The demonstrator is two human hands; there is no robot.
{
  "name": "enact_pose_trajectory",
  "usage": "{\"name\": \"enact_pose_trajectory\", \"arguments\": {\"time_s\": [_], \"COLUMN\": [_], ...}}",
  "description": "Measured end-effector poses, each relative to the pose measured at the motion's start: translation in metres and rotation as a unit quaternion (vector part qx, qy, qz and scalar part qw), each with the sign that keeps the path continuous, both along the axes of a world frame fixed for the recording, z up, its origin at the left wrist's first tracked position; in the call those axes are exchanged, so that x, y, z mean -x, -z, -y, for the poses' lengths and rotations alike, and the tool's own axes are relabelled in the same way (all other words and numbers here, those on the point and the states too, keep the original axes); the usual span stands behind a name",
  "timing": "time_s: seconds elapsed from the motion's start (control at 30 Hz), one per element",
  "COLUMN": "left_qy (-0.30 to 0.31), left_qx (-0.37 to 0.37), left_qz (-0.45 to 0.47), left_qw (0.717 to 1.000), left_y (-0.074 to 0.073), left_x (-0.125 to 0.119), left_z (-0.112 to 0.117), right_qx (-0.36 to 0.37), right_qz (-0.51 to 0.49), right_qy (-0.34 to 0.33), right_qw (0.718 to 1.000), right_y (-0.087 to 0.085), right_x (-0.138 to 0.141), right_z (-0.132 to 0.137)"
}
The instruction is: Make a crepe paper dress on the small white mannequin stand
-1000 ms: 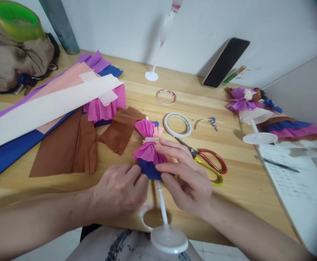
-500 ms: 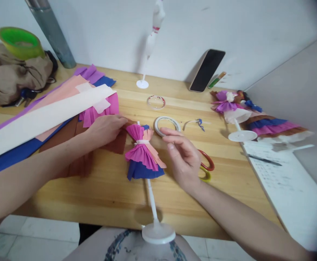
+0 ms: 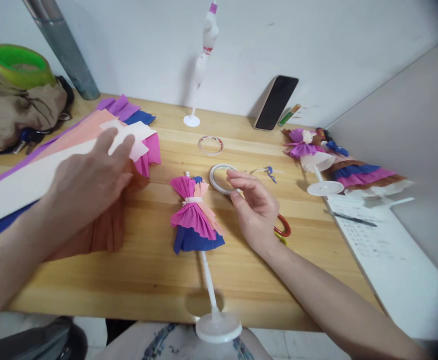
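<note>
While the left hand point(image 3: 85, 177) hovered low or rested over the papers at left, we saw its index and middle fingers stretched out and spread above a long white paper strip point(image 3: 21, 189); we could not tell whether the thumb and the other fingers gripped anything. A brown crinkled paper sheet point(image 3: 104, 230) lay just beneath and nearer to us, with a salmon paper sheet point(image 3: 87, 131) on the far side and a bright pink pleated paper piece point(image 3: 151, 150) to the right.

The right hand point(image 3: 259, 209) was loosely curled, a gap between thumb and fingers, and we saw nothing in it. Its fingertips overlapped in our view a white ring-shaped roll of tape point(image 3: 213, 181), and scissors with red and yellow handles point(image 3: 287, 227) lay partly hidden behind the wrist.

Between the hands — touched by neither — was a small pink, salmon and blue paper dress point(image 3: 193, 222), tied at the waist with a pale band point(image 3: 193, 200). Below it, a white plastic stand point(image 3: 209, 287) ran toward us, its round base at the near edge of the wooden table point(image 3: 139, 282).
</note>
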State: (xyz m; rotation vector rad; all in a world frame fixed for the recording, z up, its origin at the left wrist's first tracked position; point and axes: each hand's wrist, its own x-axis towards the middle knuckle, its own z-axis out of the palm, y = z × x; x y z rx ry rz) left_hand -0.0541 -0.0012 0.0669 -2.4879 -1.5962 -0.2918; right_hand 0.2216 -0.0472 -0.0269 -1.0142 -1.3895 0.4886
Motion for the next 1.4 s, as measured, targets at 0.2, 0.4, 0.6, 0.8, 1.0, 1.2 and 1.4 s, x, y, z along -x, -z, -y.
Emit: {"name": "enact_pose_trajectory", "arguments": {"time_s": [0.2, 0.4, 0.6, 0.8, 1.0, 1.2, 1.4], "left_qy": [0.24, 0.441, 0.47, 0.469, 0.43, 0.449, 0.423], "left_qx": [0.068, 0.077, 0.058, 0.065, 0.043, 0.082, 0.099], "left_qz": [0.191, 0.187, 0.148, 0.17, 0.147, 0.299, 0.277], "left_qw": [0.949, 0.874, 0.868, 0.864, 0.89, 0.838, 0.857], "left_y": [0.018, 0.043, 0.061, 0.057, 0.065, 0.037, 0.014], "left_x": [-0.038, -0.065, -0.067, -0.063, -0.065, -0.064, -0.065], "left_z": [0.02, 0.026, 0.024, 0.01, 0.019, 0.043, 0.056], "right_qx": [0.079, 0.064, 0.127, 0.195, 0.237, 0.315, 0.284], "right_qz": [0.042, 0.153, 0.236, 0.271, 0.425, 0.581, 0.55], "right_qy": [-0.018, -0.042, -0.052, -0.004, 0.055, 0.058, -0.14], "right_qw": [0.996, 0.985, 0.962, 0.943, 0.872, 0.748, 0.773], "right_y": [-0.002, -0.016, -0.027, -0.052, -0.081, -0.064, -0.058], "right_x": [0.001, 0.007, -0.005, -0.027, -0.056, -0.097, -0.079], "right_z": [-0.002, 0.006, -0.004, -0.031, -0.066, -0.084, -0.076]}}
